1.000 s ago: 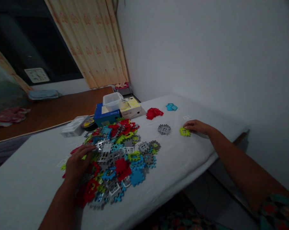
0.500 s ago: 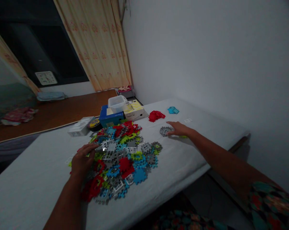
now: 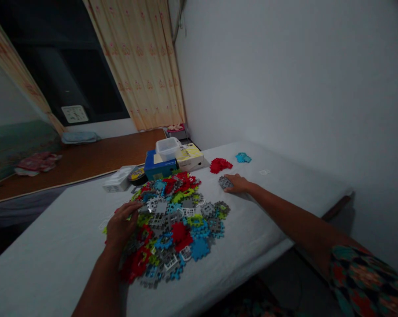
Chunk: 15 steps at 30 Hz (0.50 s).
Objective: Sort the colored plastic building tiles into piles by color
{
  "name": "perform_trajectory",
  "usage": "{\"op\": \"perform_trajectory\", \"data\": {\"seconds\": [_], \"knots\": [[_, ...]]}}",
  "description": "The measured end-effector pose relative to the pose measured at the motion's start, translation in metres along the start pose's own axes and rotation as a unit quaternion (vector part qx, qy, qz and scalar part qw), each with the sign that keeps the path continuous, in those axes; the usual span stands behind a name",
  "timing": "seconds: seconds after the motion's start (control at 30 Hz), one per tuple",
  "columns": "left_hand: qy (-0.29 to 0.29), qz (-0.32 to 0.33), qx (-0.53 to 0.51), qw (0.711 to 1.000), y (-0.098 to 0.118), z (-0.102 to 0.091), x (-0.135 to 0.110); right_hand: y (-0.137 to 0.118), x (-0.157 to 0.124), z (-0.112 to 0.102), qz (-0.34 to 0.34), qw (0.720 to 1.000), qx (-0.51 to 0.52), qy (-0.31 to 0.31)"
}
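My left hand point(image 3: 121, 222) is over the left side of a mixed pile of plastic interlocking tiles point(image 3: 181, 233) with toothed edges, in red, blue, green, grey and white. Its thumb and fingers close on what looks like a grey tile point(image 3: 143, 208), partly hidden. My right hand point(image 3: 237, 183) reaches out to the far right of the pile. Its fingers grip a small group of grey toothed tiles point(image 3: 224, 182) at the white tabletop. Behind it lie a heap of red tiles point(image 3: 220, 165) and a few blue tiles point(image 3: 243, 157). A white frame-like tile point(image 3: 264, 172) lies to its right.
Behind the pile are a blue box point(image 3: 161, 169), a yellow-and-white box point(image 3: 190, 157), a clear plastic tub point(image 3: 168, 149), a round dark tin point(image 3: 138, 175) and a white box point(image 3: 119, 179). A wall point(image 3: 285, 97) runs along the table's right side.
My right hand has closed around the grey tiles, its fingers spread a moment ago. The left hand keeps its place by the pile. The whole view has shifted slightly.
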<state>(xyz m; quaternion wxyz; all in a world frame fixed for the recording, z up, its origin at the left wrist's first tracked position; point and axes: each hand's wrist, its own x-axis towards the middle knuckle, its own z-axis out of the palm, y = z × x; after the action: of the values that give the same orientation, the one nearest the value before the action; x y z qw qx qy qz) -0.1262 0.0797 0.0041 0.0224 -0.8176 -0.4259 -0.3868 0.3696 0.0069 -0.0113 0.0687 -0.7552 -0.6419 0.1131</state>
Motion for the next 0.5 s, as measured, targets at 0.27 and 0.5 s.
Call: {"op": "perform_trajectory", "data": {"seconds": [0.27,0.5], "knots": [[0.028,0.008,-0.020,0.999,-0.005,-0.002,-0.002,0.079,-0.023,-0.033,0.083,0.976,0.015,0.202],[0.016,0.005,-0.042,0.999,-0.020,0.006,-0.007,0.121,-0.049,-0.042,0.122,0.968,0.010,0.221]]}}
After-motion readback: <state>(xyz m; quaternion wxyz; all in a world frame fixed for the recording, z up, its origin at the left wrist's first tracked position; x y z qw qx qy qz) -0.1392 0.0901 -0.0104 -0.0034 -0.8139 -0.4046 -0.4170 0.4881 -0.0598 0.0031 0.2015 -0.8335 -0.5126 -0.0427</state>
